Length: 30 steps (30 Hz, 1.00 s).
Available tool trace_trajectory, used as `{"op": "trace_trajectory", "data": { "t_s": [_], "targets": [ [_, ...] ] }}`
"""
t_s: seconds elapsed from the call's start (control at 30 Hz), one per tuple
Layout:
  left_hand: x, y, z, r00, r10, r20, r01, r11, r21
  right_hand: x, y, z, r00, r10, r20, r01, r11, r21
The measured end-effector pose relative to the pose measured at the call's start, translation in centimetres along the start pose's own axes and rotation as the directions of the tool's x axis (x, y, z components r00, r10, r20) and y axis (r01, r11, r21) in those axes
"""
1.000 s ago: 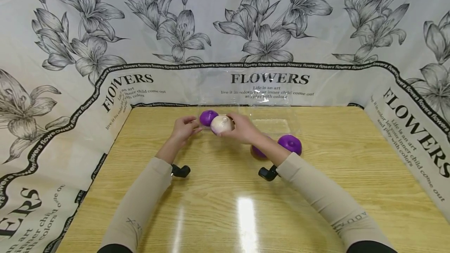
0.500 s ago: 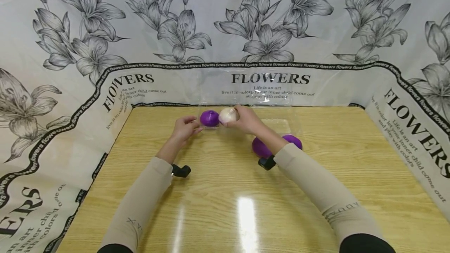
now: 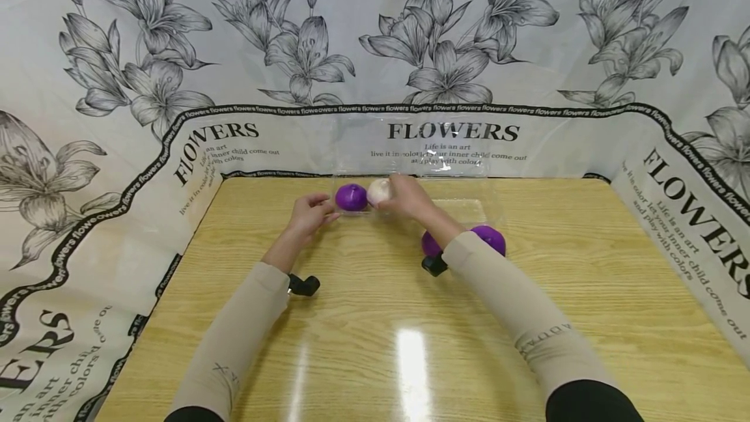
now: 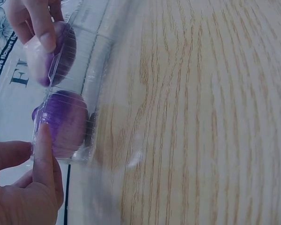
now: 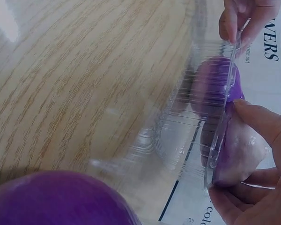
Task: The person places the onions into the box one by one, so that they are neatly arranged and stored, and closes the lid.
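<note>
Bright, even lighting; wrist views soft.
A white glare streak from overhead light is seen on the table (image 3: 410,370) in the head view, shadows faint. Straight edges are bowed by wide-angle distortion there. Both wrist views are blurred up close, with the clear plastic tray (image 5: 201,122) smeared and a purple onion (image 5: 56,199) out of focus.

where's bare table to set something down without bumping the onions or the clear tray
The near half of the wooden table is bare between the sleeves, as are both side strips by the flowered backdrop. The far middle is crowded: clear plastic tray, purple onions, white onion, both hands.
</note>
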State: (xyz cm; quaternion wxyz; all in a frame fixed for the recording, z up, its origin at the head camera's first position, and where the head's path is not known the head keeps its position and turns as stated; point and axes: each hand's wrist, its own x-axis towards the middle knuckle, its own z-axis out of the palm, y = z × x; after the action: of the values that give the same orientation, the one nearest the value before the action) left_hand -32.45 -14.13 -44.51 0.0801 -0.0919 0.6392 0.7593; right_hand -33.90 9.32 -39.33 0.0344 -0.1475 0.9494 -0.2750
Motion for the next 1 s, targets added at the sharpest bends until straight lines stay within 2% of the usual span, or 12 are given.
{"op": "trace_trajectory", "data": {
  "t_s": [0.3, 0.77, 1.0],
  "targets": [
    [0.0, -0.2, 0.1, 1.000, 0.009, -0.002, -0.009, 1.000, 0.017, 1.0, 0.2, 1.0, 0.999, 0.036, -0.015, -0.037, 0.996, -0.081],
    [0.1, -0.1, 0.1, 1.000, 0.014, 0.002, -0.014, 1.000, 0.022, 1.8, -0.2, 1.2, 0.995, 0.099, -0.031, -0.102, 0.990, -0.094],
    [-0.1, 0.0, 0.2, 1.000, 0.007, -0.006, -0.007, 1.000, 0.024, 2.4, 0.2, 1.7, 0.994, 0.099, -0.041, -0.105, 0.978, -0.180]
  ]
}}
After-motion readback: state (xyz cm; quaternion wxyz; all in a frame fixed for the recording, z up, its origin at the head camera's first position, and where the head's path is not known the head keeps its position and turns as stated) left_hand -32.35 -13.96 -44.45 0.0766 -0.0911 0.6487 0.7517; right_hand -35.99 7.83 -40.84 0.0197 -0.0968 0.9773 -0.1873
